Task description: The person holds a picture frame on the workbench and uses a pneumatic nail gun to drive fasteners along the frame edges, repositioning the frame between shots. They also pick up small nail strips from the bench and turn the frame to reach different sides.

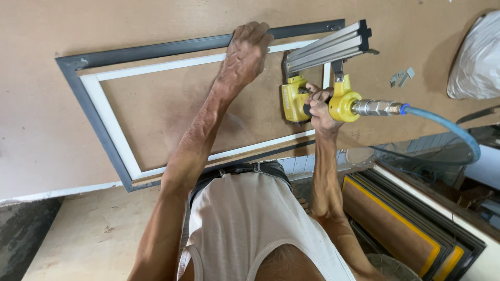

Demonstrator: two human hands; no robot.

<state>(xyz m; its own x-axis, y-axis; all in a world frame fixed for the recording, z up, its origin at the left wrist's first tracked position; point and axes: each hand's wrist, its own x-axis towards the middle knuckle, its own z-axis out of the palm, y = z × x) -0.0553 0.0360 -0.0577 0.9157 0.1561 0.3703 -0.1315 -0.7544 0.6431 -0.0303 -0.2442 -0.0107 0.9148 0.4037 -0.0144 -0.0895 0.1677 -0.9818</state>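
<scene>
A rectangular picture frame (107, 132), dark grey outside with a white inner border, lies flat on a brown hardboard table (41, 130). My left hand (246, 49) presses palm-down on the frame's far rail, fingers over its outer edge. My right hand (319, 104) grips a yellow pneumatic nail gun (294, 101) with a long silver magazine (328, 48). The gun's nose sits inside the frame near its right end. A blue air hose (450, 127) runs from the gun's metal coupling off to the right.
Small metal bits (402, 77) lie on the table right of the gun. A white plastic bag (476, 57) sits at the far right. A stack of frames and boards with yellow edges (411, 226) leans below the table at lower right. My white vest fills the bottom centre.
</scene>
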